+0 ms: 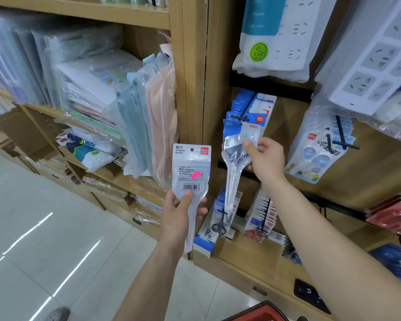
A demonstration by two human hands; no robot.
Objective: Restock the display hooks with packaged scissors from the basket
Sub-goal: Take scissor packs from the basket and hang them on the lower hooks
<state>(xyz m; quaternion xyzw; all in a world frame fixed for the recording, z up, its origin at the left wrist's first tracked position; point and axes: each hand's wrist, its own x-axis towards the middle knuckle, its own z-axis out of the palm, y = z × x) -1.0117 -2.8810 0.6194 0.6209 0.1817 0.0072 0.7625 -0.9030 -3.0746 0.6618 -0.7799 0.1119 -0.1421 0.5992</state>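
1. Two packs of scissors were out of the basket and in my hands, and neither was plainly hung yet.
2. My right hand [267, 158] pinched the front-facing scissors pack [235, 158] between thumb and fingers, near its middle. It held the pack's top edge up just below the tip of the black display hook [249, 105].
3. I could not tell whether the hanging hole had gone over that tip. I judged this pack to be at the threading step.
4. My left hand [183, 216] gripped the second scissors pack [191, 167] by its narrow lower part, with the thumb across the front. The pack stood upright with its barcode side towards me, well short of the hook and waiting its turn.
5. Several hung packs [262, 105] sat further back on the same hook, so it looked partly filled. The lower scissors hooks [222, 218] carried stock as well.
6. Only a corner of the red basket [264, 309] showed at the bottom edge. Its contents were out of sight, so I could not say how many packs remained beyond these two.
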